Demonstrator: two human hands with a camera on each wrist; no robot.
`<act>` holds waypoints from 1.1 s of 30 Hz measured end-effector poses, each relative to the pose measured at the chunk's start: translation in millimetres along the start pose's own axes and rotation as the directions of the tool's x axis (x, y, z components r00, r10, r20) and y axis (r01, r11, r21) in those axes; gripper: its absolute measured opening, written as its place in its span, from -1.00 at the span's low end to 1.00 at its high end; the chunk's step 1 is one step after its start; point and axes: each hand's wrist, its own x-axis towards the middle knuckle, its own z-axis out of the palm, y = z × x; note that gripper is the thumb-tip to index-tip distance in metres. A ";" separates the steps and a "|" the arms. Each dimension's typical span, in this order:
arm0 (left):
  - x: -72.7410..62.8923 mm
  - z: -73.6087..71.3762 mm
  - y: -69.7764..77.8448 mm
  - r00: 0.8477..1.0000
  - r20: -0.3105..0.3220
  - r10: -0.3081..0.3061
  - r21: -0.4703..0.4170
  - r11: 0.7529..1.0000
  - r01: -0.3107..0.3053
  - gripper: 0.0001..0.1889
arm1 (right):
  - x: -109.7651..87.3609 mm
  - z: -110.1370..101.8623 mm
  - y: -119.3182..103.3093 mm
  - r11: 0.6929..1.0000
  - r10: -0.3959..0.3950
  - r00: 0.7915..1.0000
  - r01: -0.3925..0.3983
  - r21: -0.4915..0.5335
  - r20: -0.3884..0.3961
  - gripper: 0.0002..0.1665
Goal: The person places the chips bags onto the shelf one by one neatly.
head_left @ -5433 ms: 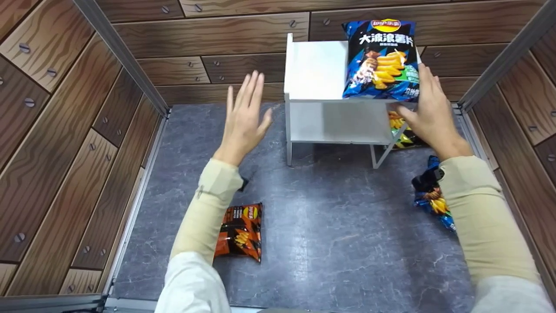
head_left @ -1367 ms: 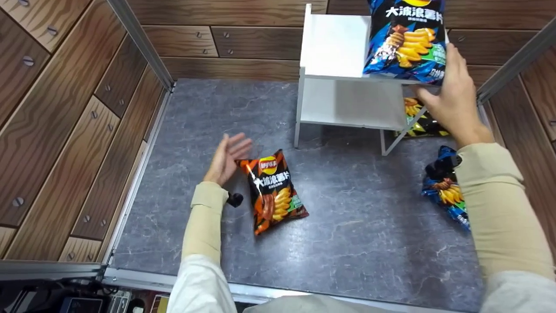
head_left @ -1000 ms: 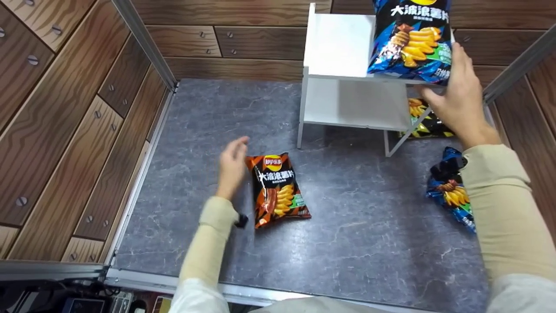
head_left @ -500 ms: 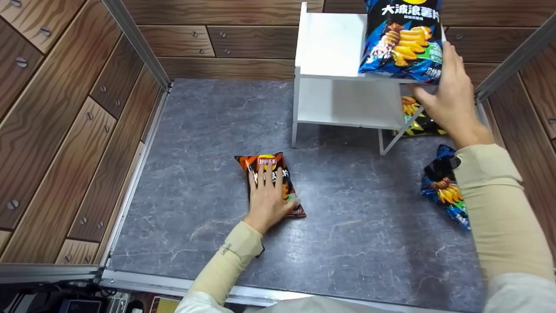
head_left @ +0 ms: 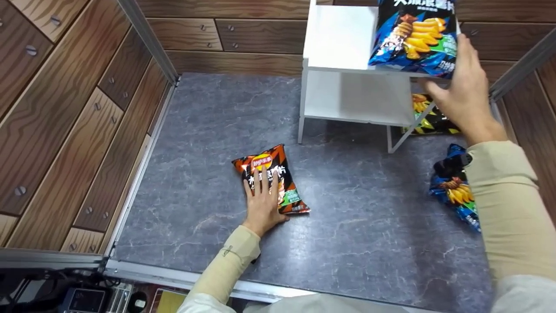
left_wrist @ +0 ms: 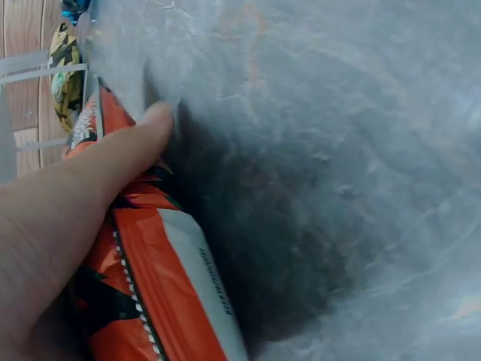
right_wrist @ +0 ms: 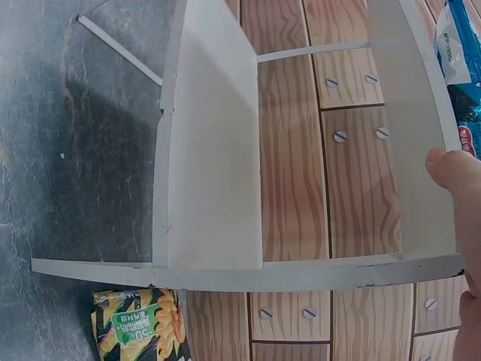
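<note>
In the head view my left hand (head_left: 263, 206) spreads over the front of an orange and black bag of potato chips (head_left: 293, 198) low over the floor. Its thumb hooks round the bag's lower edge. The left wrist view shows the thumb across the bag's orange back, with dark shadow beside it. My right hand (head_left: 469, 91) grips the right side of a small white two-tier shelf (head_left: 341, 39), thumb below the top board, fingers outside it. A blue bag of chips (head_left: 417, 37) stands on the top board, right next to those fingers.
A yellow and black chip bag (head_left: 428, 117) lies behind the shelf's right leg. Another blue chip bag (head_left: 454, 191) lies on the grey marbled floor (head_left: 208, 113), partly behind the right forearm. Wood-patterned walls (head_left: 78, 143) enclose the floor. The shelf's lower board (head_left: 356, 100) holds nothing.
My left hand came down from beside the shelf onto the orange bag. That bag turned front side up and shifted right; its upper end now tilts. The right hand keeps its hold on the shelf.
</note>
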 end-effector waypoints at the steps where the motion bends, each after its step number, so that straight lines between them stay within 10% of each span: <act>1: 1.1 1.4 0.6 1.000 -0.006 0.001 -0.010 1.000 -0.001 0.52 | -0.4 -1.5 0.8 1.000 0.010 1.000 -0.010 -0.005 0.003 0.06; 13: -3.3 15.3 1.0 0.988 -0.154 0.030 -0.164 0.985 -0.056 0.31 | -0.8 -1.9 5.1 0.999 0.028 0.999 -0.027 -0.033 0.028 0.08; 28: 3.1 -12.8 -30.9 0.998 -0.014 0.059 -0.425 0.903 -0.059 0.06 | -0.9 -0.8 -1.3 0.999 -0.033 0.999 0.033 -0.020 -0.009 0.04; 33: 12.3 -23.4 -44.5 0.996 -0.053 0.075 -0.462 0.882 -0.091 -0.04 | -2.0 -1.9 -0.7 0.999 -0.040 0.999 0.039 -0.021 -0.021 0.04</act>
